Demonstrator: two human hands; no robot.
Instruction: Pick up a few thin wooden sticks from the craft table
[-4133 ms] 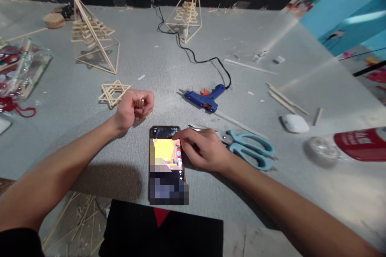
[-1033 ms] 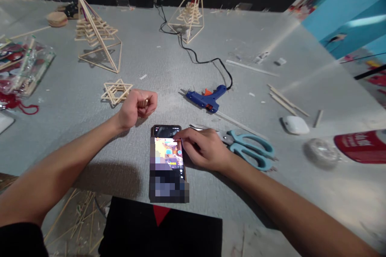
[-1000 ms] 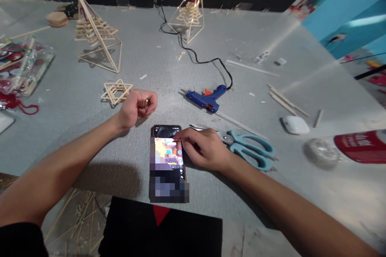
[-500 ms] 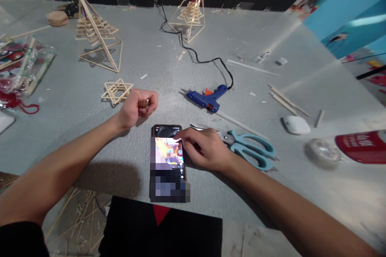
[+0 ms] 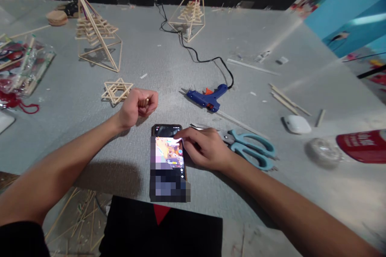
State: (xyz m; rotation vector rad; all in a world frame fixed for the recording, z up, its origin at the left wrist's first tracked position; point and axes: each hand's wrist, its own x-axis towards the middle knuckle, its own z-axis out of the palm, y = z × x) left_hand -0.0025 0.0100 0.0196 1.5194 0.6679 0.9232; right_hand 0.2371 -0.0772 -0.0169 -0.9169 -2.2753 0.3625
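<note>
My left hand (image 5: 139,106) is closed in a fist above the table, with the pale end of a thin wooden stick (image 5: 147,101) showing between its curled fingers. Just behind it lies a small star-shaped stick frame (image 5: 116,90). My right hand (image 5: 206,148) rests beside a smartphone (image 5: 169,150), its index finger stretched to the upper right of the lit screen and its thumb apart below. The lower part of the phone is pixelated. Partly under my right hand are scissors with light blue handles (image 5: 255,144). Beyond them lies a blue glue gun (image 5: 205,98).
Two stick pyramids stand behind, one at left (image 5: 96,32) and one at back centre (image 5: 191,16). The glue gun's black cord (image 5: 196,58) runs to the back. At right are a white case (image 5: 297,124), loose sticks (image 5: 288,100) and a tape roll (image 5: 324,152). Plastic-wrapped supplies (image 5: 27,64) lie left.
The small lights on the back pyramid were glowing and now look dark. The picture on the phone screen has shifted slightly. Both hands have stayed in place.
</note>
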